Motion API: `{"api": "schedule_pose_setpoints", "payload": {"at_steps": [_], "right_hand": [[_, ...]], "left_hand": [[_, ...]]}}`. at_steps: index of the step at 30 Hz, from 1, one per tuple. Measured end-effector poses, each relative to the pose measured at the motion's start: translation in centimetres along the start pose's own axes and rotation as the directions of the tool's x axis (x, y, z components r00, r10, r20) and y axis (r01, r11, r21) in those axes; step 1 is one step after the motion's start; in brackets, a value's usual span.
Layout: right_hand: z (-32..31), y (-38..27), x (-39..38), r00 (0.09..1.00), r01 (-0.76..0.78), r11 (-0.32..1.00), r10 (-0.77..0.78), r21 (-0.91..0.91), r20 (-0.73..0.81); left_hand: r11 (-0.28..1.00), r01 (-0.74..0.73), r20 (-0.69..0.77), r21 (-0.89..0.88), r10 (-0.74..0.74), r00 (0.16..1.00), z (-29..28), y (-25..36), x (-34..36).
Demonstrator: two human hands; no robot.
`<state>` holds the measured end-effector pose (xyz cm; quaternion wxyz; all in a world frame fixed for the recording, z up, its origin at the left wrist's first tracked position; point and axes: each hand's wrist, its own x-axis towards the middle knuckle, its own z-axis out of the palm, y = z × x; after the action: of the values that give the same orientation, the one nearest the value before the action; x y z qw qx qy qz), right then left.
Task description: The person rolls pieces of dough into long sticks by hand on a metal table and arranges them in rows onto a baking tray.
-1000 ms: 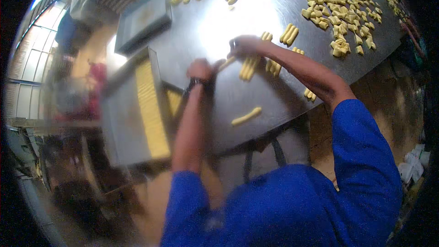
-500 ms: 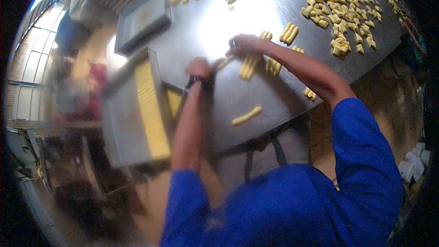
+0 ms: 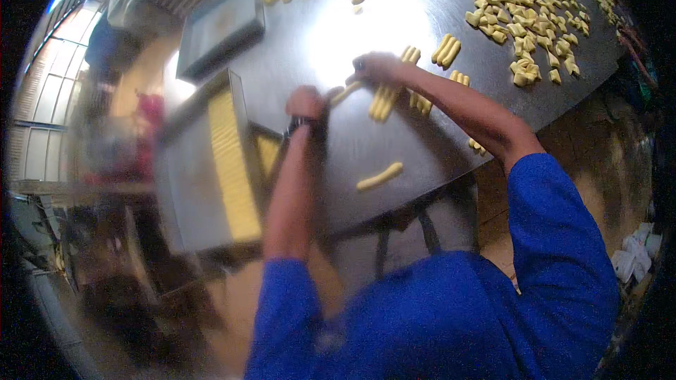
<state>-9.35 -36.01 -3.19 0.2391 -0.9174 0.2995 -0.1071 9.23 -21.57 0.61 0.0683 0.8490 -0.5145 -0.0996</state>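
Beyond the lone dough stick (image 3: 380,176), the left hand (image 3: 306,103) and right hand (image 3: 381,70) flank a dough strip (image 3: 345,92), though I cannot tell whether either grips it.

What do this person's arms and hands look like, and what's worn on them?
Bare forearms emerge from plain blue short sleeves. The left hand has a dark band, perhaps a watch, at its wrist. The right hand looks gloveless.
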Motion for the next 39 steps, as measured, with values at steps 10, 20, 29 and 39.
{"api": "schedule_pose_setpoints", "payload": {"at_steps": [10, 20, 29, 39], "right_hand": [[1.6, 1.8, 2.3, 0.994, 0.104, 0.994, -0.104, -0.019, 0.018], [0.0, -0.4, 1.3, 0.998, 0.028, 0.990, -0.019, -0.141, 0.061], [-1.8, -1.0, -0.6, 0.923, 0.349, 0.933, -0.327, -0.085, 0.203], [-6.9, -7.7, -10.1, 0.972, 0.163, 0.962, -0.194, 0.219, 0.130]], "left_hand": [[0.995, -0.004, 0.061, -0.099, 0.010, 0.998, -0.8, -0.7, 0.4], [0.998, 0.045, -0.093, -0.047, -0.050, 0.994, 0.6, -0.3, -0.4], [0.856, -0.348, -0.349, -0.383, 0.215, 0.912, 3.1, -2.3, -3.6], [0.776, -0.446, -0.215, -0.446, 0.391, 0.895, -1.1, -3.2, -10.0]]}}
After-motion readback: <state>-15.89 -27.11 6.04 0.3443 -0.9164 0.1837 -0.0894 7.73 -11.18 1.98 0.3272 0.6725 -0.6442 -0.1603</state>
